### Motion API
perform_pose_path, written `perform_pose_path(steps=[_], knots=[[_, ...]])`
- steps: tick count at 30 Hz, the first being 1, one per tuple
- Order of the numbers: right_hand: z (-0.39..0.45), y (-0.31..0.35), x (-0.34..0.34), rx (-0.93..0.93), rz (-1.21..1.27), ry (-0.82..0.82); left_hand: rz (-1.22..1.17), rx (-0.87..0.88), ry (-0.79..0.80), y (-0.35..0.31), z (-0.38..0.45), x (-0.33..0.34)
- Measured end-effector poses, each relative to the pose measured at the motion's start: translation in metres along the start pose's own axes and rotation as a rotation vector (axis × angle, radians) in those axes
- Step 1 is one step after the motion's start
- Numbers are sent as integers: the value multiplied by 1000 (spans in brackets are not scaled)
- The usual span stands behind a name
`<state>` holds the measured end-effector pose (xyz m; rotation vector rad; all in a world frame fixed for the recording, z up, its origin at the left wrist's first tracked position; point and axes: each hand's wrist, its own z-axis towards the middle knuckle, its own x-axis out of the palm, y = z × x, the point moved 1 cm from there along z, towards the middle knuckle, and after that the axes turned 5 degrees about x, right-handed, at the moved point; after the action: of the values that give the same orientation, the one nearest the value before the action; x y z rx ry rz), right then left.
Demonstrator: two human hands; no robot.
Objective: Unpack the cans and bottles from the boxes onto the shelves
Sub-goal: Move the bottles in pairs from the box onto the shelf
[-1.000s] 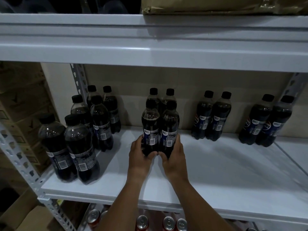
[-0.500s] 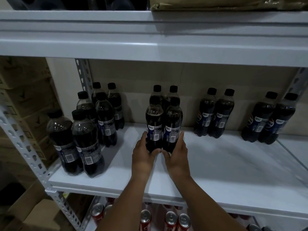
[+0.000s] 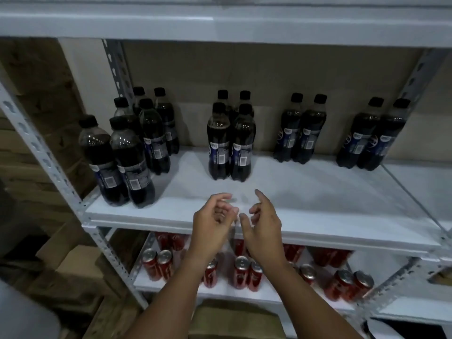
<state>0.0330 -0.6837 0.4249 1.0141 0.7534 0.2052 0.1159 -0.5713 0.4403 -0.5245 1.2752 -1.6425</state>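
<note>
Shelf (image 3: 318, 216) holds bottles (image 3: 230, 145); both hands empty.

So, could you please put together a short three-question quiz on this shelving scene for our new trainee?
1. True or false: the left hand and right hand both grip bottles.
2. How many bottles make up the middle cluster on the white shelf? A) two B) four C) six
3. Fill in: on the shelf below stand red ____.

Key:
1. False; both hands are free in front of the shelf edge, holding nothing.
2. B; two in front, two behind.
3. cans
</note>
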Motion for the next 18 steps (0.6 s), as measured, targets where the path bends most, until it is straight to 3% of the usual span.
perform_pose_path(steps=[3,7,18], knots=[[-41,-15,-8,-89,38,-35,-77,19,0,-1,-44,5],[-90,-64,-5,-95,-3,-23,-33,-34,-12,54,-95,20],[-249,-323,94,135,-106,269,119,-383,173,345,-287,71]])
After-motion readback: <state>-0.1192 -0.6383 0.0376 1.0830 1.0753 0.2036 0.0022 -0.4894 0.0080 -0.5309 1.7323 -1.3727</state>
